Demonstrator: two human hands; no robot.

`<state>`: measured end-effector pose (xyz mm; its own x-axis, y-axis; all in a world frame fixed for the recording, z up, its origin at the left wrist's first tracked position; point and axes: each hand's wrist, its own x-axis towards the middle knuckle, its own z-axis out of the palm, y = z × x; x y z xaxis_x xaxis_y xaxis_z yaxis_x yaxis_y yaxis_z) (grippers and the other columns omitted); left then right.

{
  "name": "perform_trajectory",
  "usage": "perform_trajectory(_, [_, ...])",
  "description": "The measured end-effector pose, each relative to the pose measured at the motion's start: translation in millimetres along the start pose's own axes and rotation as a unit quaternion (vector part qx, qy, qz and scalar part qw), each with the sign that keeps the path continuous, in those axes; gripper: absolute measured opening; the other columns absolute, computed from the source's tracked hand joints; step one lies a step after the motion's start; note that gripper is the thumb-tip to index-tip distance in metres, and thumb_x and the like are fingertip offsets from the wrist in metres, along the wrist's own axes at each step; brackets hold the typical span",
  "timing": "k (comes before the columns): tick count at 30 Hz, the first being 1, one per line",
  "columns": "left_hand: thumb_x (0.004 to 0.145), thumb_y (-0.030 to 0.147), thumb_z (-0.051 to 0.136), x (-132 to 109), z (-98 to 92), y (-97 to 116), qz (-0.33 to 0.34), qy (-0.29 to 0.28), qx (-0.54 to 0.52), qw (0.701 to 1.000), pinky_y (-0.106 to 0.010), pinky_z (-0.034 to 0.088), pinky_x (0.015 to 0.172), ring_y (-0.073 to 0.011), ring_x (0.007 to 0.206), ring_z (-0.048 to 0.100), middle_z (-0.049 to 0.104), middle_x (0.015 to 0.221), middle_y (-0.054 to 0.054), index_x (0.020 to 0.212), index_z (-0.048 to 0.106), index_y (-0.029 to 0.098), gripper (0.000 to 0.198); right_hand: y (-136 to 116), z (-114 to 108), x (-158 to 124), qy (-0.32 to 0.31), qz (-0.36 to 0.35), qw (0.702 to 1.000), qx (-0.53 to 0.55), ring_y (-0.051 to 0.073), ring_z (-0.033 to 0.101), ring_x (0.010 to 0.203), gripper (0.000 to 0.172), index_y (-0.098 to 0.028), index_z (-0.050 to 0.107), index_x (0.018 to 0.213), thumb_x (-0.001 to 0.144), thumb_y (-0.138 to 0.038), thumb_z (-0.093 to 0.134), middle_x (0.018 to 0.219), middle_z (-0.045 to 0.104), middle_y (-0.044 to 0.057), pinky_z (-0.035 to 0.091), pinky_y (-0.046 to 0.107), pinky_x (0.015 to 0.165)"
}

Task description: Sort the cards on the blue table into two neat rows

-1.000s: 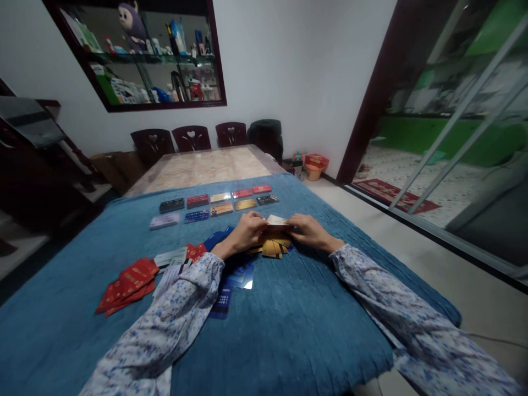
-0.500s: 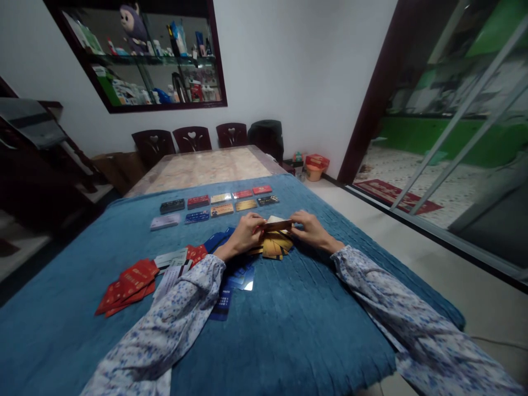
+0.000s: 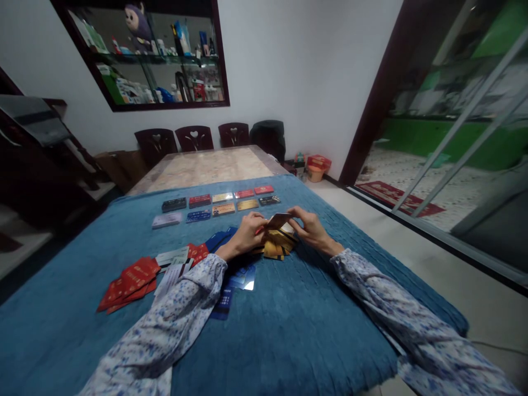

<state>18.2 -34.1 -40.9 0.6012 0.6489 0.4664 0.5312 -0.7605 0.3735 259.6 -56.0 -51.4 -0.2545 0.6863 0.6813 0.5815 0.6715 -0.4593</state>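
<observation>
Between my two hands a small stack of cards [image 3: 278,221] is held up, tilted, with its face in shadow. My left hand [image 3: 249,234] grips its left end with bent fingers. At its right end, my right hand [image 3: 310,226] pinches the edge between thumb and fingers. Under them lies a loose heap of gold cards [image 3: 277,246], partly hidden by my left hand. Blue cards [image 3: 243,276] are spread beside and beneath my left forearm. Farther left are fanned red cards [image 3: 131,281] and some white cards [image 3: 170,275].
Two rows of neat card stacks lie beyond my hands, among them a black stack [image 3: 174,204], a purple-white stack [image 3: 166,220] and an orange stack [image 3: 223,209]. A blue cloth [image 3: 289,330] covers the near table; bare marble tabletop [image 3: 206,165] shows behind. Chairs [image 3: 193,137] stand at the far end.
The held cards have tipped from nearly edge-on to a slant, showing more of their face, with the right end raised. My right hand has shifted slightly right and turned.
</observation>
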Motion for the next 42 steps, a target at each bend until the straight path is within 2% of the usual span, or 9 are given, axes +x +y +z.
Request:
perform_trajectory(5, [0.085,0.013,0.067,1.6,-7.5,6.3,0.008,0.053,-0.009,0.999,-0.042,0.052,0.098,-0.0243,0.106,0.066,0.075,0.103,-0.009,0.1,0.078,0.019,0.02,0.5,-2.1,2.4,0.016,-0.086,0.991,-0.103,0.023,0.07,0.09,0.022,-0.021,0.067,0.113,0.101,-0.026,0.049,0.098,0.076,0.01,0.051,0.035,0.085])
perform_trajectory(10, [0.09,0.016,0.064,3.6,-12.3,15.1,0.017,0.107,-0.028,0.994,-0.041,0.052,0.099,-0.0232,0.108,0.065,0.074,0.103,-0.008,0.11,0.073,0.019,0.022,-6.1,-9.0,9.9,-0.039,-0.118,0.976,-0.179,0.023,0.067,0.09,0.031,-0.021,0.067,0.125,0.102,-0.021,0.047,0.096,0.074,0.01,0.046,0.036,0.087])
perform_trajectory(15, [0.089,0.013,0.066,4.3,-5.1,21.4,0.011,0.108,-0.038,0.993,-0.041,0.052,0.098,-0.0229,0.105,0.065,0.075,0.105,-0.008,0.108,0.072,0.019,0.021,-15.6,-13.9,17.7,-0.1,-0.153,0.961,-0.205,0.022,0.062,0.087,0.037,-0.022,0.064,0.135,0.103,-0.021,0.045,0.094,0.073,0.009,0.042,0.035,0.082])
perform_trajectory(20, [0.086,0.007,0.064,3.0,1.4,21.6,0.003,0.091,-0.043,0.995,-0.037,0.053,0.093,-0.0208,0.098,0.065,0.074,0.097,-0.006,0.099,0.073,0.018,0.019,-21.1,-9.9,21.5,-0.11,-0.211,0.952,-0.192,0.02,0.061,0.081,0.032,-0.019,0.063,0.129,0.107,-0.022,0.041,0.09,0.073,0.008,0.039,0.032,0.078])
perform_trajectory(27, [0.08,0.005,0.065,0.0,-2.8,15.2,-0.032,0.072,-0.024,0.997,-0.034,0.053,0.087,-0.0199,0.091,0.066,0.072,0.088,-0.004,0.083,0.071,0.017,0.014,-10.5,2.8,15.9,-0.114,-0.188,0.956,-0.193,0.021,0.064,0.085,0.026,-0.016,0.066,0.12,0.105,-0.022,0.046,0.091,0.074,0.01,0.04,0.032,0.079])
perform_trajectory(31, [0.079,0.006,0.065,-0.6,-6.8,10.8,-0.042,0.069,-0.023,0.996,-0.032,0.054,0.084,-0.0187,0.088,0.065,0.071,0.087,-0.004,0.081,0.071,0.017,0.013,1.3,4.8,6.8,-0.106,-0.133,0.967,-0.189,0.023,0.067,0.09,0.025,-0.016,0.066,0.119,0.1,-0.02,0.05,0.1,0.076,0.013,0.043,0.034,0.082])
perform_trajectory(35, [0.078,0.006,0.065,-2.9,-7.1,4.2,-0.051,0.071,-0.017,0.996,-0.032,0.055,0.082,-0.0187,0.086,0.066,0.071,0.087,-0.004,0.081,0.072,0.017,0.013,7.0,4.3,0.2,-0.102,-0.091,0.975,-0.176,0.024,0.068,0.088,0.025,-0.016,0.067,0.118,0.1,-0.021,0.051,0.098,0.077,0.013,0.048,0.035,0.081])
perform_trajectory(37, [0.078,0.006,0.064,-4.6,-5.5,-0.6,-0.054,0.07,-0.02,0.996,-0.032,0.056,0.082,-0.0192,0.086,0.066,0.071,0.089,-0.005,0.087,0.074,0.017,0.017,7.9,4.8,-1.1,-0.09,-0.079,0.979,-0.166,0.024,0.069,0.088,0.024,-0.018,0.067,0.117,0.1,-0.021,0.051,0.098,0.077,0.013,0.05,0.035,0.081])
perform_trajectory(42, [0.078,0.005,0.061,-7.9,-1.8,-10.0,-0.053,0.075,-0.021,0.996,-0.036,0.055,0.09,-0.0198,0.091,0.068,0.073,0.096,-0.005,0.117,0.071,0.019,0.043,6.9,7.4,-2.8,-0.083,-0.069,0.984,-0.138,0.023,0.068,0.09,0.023,-0.021,0.068,0.112,0.099,-0.017,0.05,0.101,0.074,0.011,0.052,0.034,0.082])
